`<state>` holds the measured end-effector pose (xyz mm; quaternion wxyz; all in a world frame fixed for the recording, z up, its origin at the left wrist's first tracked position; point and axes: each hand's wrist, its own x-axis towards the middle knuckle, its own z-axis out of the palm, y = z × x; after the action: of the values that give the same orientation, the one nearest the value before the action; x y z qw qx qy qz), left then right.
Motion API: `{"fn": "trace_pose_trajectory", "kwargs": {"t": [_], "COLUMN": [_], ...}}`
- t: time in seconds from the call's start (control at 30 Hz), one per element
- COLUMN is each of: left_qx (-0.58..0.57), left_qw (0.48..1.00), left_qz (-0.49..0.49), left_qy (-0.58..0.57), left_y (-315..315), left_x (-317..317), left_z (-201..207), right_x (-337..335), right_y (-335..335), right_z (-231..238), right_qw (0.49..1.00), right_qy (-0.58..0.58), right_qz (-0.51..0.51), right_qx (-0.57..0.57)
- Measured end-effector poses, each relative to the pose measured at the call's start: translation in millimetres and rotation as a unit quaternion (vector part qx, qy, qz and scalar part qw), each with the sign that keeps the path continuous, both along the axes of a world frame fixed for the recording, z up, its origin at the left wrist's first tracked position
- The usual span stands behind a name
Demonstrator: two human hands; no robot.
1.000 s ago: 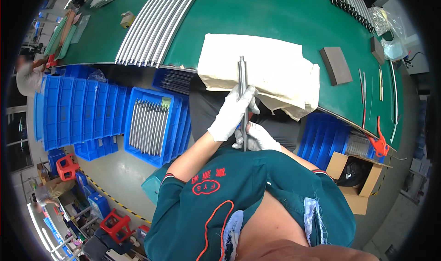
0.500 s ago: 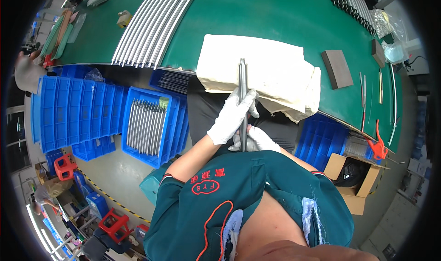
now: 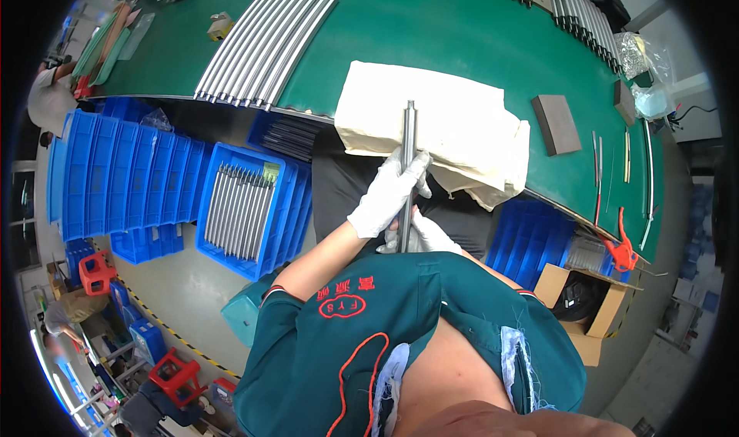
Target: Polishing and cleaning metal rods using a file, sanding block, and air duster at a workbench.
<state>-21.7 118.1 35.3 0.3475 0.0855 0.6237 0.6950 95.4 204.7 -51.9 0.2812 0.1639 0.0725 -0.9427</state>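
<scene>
A dark grey metal rod (image 3: 409, 133) with a narrower stepped tip points away from me, upright in the picture, its far end over a cream cloth (image 3: 454, 121) at the table's edge. My left hand (image 3: 391, 191), in a white glove, is wrapped round the rod's middle. Lower down, my right hand (image 3: 431, 233), gloved too, is closed about the near end of the rod, close to my body. Part of the right hand's fingers is hidden behind the rod and the left hand.
Silvery rods (image 3: 265, 48) lie in a row on the green table (image 3: 416, 21). Left of my legs, a blue crate (image 3: 285, 214) holds more rods. A dark block (image 3: 556, 124) and red-handled pliers (image 3: 622, 248) lie right. An open cardboard box (image 3: 604, 314) stands below.
The whole view has shifted slightly. Both hands keep their hold on the rod, with almost no movement along it.
</scene>
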Motion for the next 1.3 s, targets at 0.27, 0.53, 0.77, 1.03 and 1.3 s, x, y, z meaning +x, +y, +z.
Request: {"fn": "trace_pose_trajectory", "kwargs": {"t": [0.27, 0.53, 0.77, 1.03, 1.3], "left_qx": [-0.074, -0.099, -0.001, 0.048, 0.169], "left_qw": [0.994, 0.983, 0.998, 0.997, 0.954], "left_qz": [-0.075, -0.119, -0.058, -0.047, 0.229], "left_qy": [-0.034, 0.095, 0.003, -0.024, -0.094], "left_y": [-30, -101, -145, -161, -168], "left_x": [7, 38, -1, -56, -177], "left_z": [-4, -2, 62, 102, 100], "right_x": [-28, -76, -116, -193, -308], "right_y": [-3, -11, 5, 2, -1], "right_z": [39, 100, 159, 206, 163], "right_qw": [0.945, 0.888, 0.726, 0.711, 0.736], "right_qy": [0.165, 0.33, 0.553, 0.536, 0.442], "right_qz": [-0.068, -0.157, -0.026, 0.142, 0.024], "right_qx": [0.273, 0.278, 0.408, 0.432, 0.512]}}
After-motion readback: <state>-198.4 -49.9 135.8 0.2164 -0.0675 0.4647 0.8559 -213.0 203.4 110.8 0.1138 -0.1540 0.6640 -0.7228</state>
